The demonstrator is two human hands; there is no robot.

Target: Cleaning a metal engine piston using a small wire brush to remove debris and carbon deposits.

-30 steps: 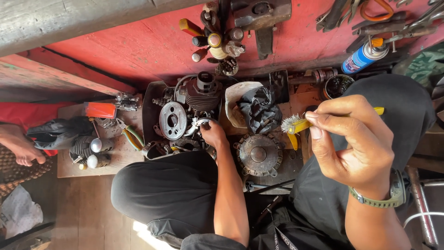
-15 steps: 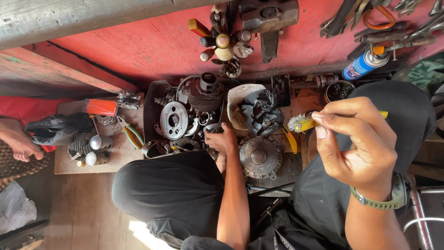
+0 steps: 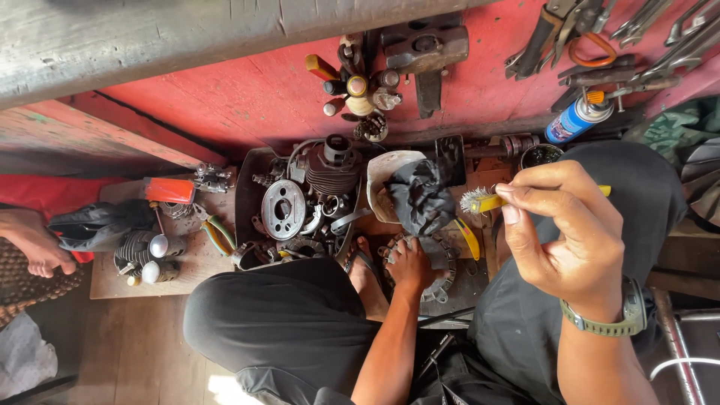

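We are cleaning engine parts: our right hand is pinching a yellow-handled brush, raised to the right of the dark rag. Our left hand is gripping the round metal part near our knees; next, bristles must meet it.

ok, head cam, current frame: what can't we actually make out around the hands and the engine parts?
- Round metal part: the left hand covers most of it.
- Brush: the handle's middle is hidden by the right hand.
- White container: its contents are hidden by a dark rag.
- Hand tools: cut off by the top edge.
- Small parts around the engine block: too cluttered to identify.
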